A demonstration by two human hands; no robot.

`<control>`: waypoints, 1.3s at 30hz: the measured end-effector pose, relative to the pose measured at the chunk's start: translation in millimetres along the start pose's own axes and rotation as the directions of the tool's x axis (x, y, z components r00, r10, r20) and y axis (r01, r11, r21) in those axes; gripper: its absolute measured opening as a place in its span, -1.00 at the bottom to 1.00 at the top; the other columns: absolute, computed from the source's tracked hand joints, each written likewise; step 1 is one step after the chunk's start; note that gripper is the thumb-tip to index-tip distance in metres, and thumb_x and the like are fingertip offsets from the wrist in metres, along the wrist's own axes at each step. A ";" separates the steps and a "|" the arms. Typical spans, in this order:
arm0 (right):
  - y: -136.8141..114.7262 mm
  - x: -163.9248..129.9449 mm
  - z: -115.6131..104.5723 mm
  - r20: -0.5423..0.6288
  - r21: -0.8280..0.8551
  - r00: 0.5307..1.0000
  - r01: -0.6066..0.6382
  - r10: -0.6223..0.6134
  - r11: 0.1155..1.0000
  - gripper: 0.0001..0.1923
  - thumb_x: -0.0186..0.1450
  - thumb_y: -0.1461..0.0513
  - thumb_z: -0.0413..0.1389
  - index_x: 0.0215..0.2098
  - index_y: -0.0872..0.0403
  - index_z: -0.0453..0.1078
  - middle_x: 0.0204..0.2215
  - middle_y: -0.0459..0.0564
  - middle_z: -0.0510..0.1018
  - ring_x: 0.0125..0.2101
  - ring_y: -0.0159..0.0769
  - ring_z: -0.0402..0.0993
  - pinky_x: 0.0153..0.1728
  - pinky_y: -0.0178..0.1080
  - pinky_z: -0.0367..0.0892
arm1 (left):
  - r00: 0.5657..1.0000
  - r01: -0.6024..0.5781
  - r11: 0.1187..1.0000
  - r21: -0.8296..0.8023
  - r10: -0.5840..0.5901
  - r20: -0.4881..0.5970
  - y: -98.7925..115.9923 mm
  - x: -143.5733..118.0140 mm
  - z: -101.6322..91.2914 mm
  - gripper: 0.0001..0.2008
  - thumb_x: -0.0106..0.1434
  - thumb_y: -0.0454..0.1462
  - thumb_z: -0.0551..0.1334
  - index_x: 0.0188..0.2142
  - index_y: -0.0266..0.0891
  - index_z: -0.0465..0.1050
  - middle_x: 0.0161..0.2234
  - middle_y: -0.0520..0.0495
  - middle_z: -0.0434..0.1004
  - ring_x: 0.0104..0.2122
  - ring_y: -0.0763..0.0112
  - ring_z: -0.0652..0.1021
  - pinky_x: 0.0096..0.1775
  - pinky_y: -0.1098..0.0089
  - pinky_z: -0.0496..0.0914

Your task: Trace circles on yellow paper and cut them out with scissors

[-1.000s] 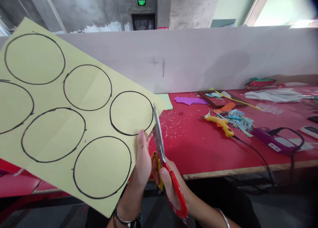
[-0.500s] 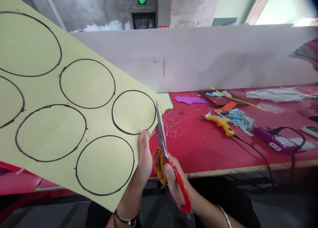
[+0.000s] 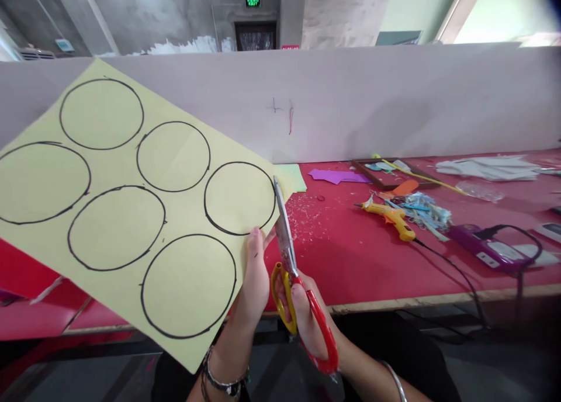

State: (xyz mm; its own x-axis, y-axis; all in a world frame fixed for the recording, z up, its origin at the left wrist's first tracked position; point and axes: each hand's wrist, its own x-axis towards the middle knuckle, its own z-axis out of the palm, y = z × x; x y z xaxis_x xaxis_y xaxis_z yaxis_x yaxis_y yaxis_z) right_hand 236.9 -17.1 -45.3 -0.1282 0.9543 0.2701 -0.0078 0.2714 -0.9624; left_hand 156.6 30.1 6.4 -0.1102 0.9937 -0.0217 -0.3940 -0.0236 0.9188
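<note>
While the sheet is held up over the near edge of the counter, findings are as follows.

Left hand (image 3: 253, 285): grips the yellow sheet (image 3: 131, 215) at its lower right edge, thumb on the front face, fingers closed behind the paper.
Yellow sheet: tilted, raised off the counter (image 3: 350, 267); six black circles are drawn on it, none cut free.
Right hand (image 3: 307, 326): fingers closed through the handles of the scissors (image 3: 293, 273), one loop yellow, one red.
Scissors: blades point up and away, nearly together; the edge lies against the sheet's right margin, just beside the nearest circle.
Counter: red surface, scattered with paper crumbs behind the blades.
Glue gun (image 3: 390, 218): yellow, lying well to the right, cord trailing toward the front edge.
Scraps (image 3: 421, 209): coloured strips heaped just beside the glue gun.
Purple paper (image 3: 335, 176): flat near the back wall.
</note>
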 end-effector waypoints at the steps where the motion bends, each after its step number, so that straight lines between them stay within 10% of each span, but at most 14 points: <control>1: -0.4 0.5 -1.2 0.011 -0.004 1.000 0.009 -0.008 1.000 -0.56 0.30 -0.11 -0.22 -0.44 0.05 0.12 -0.58 -0.14 0.18 -0.63 -0.42 0.07 -0.63 -0.35 0.10 | 1.000 -0.023 1.000 0.007 0.023 -0.017 0.3 0.3 -0.5 -0.59 0.14 0.02 0.09 -0.22 -0.24 0.43 -0.10 -0.15 0.51 0.03 0.19 0.41 0.09 0.24 0.20; 18: 3.3 1.6 -17.2 0.060 -0.015 0.996 0.072 -0.071 0.997 -0.55 0.27 -0.15 -0.21 -0.39 0.04 0.09 -0.50 -0.10 0.15 -0.55 -0.38 0.08 -0.62 -0.35 0.14 | 0.995 -0.039 0.994 0.099 0.047 -0.083 5.5 1.6 -10.5 -0.68 0.02 -0.10 0.17 -0.68 -0.13 0.08 -0.66 0.12 0.30 -0.19 0.24 0.53 0.08 0.31 0.12; 39: 4.8 1.5 -20.5 0.129 -0.047 0.988 0.095 -0.088 0.994 -0.48 0.18 -0.22 -0.11 -0.30 0.05 0.11 -0.43 -0.07 0.17 -0.50 -0.35 0.13 -0.51 -0.29 0.23 | 0.992 0.008 0.994 0.108 0.006 -0.130 6.2 -4.3 -3.8 -0.77 0.15 -0.15 0.07 -0.58 -0.14 0.16 -0.72 0.19 0.20 -0.42 0.35 0.56 -0.07 0.33 0.27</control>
State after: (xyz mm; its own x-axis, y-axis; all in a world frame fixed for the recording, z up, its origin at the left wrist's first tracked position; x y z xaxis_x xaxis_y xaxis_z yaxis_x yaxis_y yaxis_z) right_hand 257.0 -11.8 -48.9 -0.2536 0.9025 0.3480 0.0269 0.3662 -0.9302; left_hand 151.1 25.3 10.7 -0.2302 0.9708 -0.0670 -0.2936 -0.0037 0.9559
